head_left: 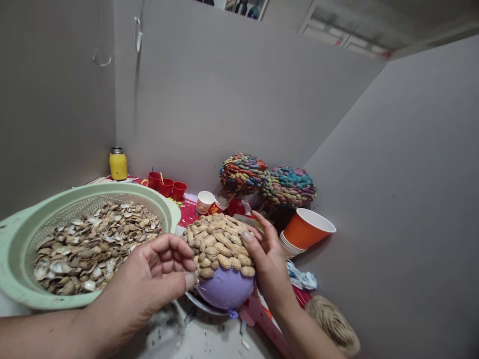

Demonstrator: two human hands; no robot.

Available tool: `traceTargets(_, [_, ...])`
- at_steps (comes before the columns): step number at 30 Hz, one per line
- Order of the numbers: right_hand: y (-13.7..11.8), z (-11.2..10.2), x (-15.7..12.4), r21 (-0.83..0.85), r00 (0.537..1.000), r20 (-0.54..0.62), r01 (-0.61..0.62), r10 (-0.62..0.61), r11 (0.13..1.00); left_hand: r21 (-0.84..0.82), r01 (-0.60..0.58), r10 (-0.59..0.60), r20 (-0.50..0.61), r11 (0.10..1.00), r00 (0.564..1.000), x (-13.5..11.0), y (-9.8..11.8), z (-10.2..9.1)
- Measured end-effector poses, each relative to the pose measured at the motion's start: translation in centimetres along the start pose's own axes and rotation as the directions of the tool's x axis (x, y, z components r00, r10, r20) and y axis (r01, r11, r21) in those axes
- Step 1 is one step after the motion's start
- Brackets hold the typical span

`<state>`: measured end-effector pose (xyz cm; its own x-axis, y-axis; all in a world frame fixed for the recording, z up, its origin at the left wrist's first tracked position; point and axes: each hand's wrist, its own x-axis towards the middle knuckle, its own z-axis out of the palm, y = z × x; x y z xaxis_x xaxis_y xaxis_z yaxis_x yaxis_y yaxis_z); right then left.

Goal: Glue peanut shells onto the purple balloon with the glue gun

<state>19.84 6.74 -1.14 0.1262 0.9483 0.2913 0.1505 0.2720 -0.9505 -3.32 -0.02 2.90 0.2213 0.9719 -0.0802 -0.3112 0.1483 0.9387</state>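
A purple balloon [226, 289] sits with its knot toward me, its upper part covered in rows of peanut shells [220, 242]. My right hand [271, 259] holds it from the right, thumb lying on the shells and fingers spread behind. At the left edge of the shell layer, my left hand [157, 271] is curled, with thumb and forefinger pinched around a peanut shell that is mostly hidden. Under the balloon shows part of a metal bowl [205, 304]. To the left, a green colander [170, 212] holds many loose shell halves [93, 244].
Behind stand red cups [165, 187], a paper cup [205, 202], a yellow jar [119, 164] and two multicoloured shell-covered balls [288, 187]. At right are orange paper cups [307, 229], a blue-white cloth [301, 276], a twine ball [333, 324] and pink scissors-like handles [262, 319]. Grey panels surround the table.
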Motion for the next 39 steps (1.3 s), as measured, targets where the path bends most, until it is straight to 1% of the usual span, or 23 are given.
traceTargets(6, [-0.1, 0.0, -0.1, -0.035, 0.999, 0.003, 0.032, -0.032, 0.999, 0.007, -0.002, 0.002, -0.015, 1.000, 1.000, 0.2, -0.1, 0.1])
traceTargets(9, [-0.3, 0.0, -0.3, -0.044, 0.999, 0.001, 0.046, -0.046, 0.998, 0.021, -0.016, 0.016, -0.004, 1.000, 1.000, 0.2, -0.3, 0.0])
traceTargets(12, [-0.5, 0.1, -0.5, -0.083, 0.994, 0.001, 0.110, -0.110, 0.990, 0.032, -0.021, 0.021, 0.002, 0.999, 1.000, 0.2, -0.4, -0.1])
traceTargets(15, [-0.7, 0.1, -0.7, -0.130, 0.980, 0.008, 0.197, -0.198, 0.972, 0.034, -0.024, 0.024, -0.005, 0.999, 1.000, 0.1, -0.2, -0.1])
traceTargets(17, [-1.0, 0.2, -0.9, -0.151, 0.972, 0.016, 0.234, -0.234, 0.960, 0.031, -0.025, 0.025, -0.012, 0.999, 1.000, 0.1, -0.1, -0.1])
traceTargets(23, [-1.3, 0.4, -1.1, -0.172, 0.967, 0.011, 0.253, -0.255, 0.952, 0.046, -0.041, 0.042, -0.022, 0.998, 0.999, 0.2, -0.1, 0.0])
traceTargets(26, [-0.9, 0.3, -0.9, -0.138, 0.964, 0.012, 0.265, -0.266, 0.954, 0.047, -0.056, 0.058, -0.023, 0.997, 0.998, 0.3, -0.2, -0.1])
traceTargets(31, [0.0, -0.1, -1.0, -0.012, 0.966, 0.007, 0.257, -0.257, 0.966, 0.045, -0.087, 0.088, -0.029, 0.995, 0.996, 0.2, 0.1, -0.1])
traceTargets(35, [0.1, -0.3, -1.1, 0.064, 0.964, -0.004, 0.264, -0.264, 0.962, 0.080, -0.105, 0.109, -0.053, 0.991, 0.993, 0.2, 0.6, 0.2])
traceTargets(39, [-0.1, -0.3, -1.1, 0.123, 0.972, -0.004, 0.235, -0.237, 0.964, 0.096, -0.116, 0.120, -0.036, 0.989, 0.992, 0.2, 0.5, 0.1])
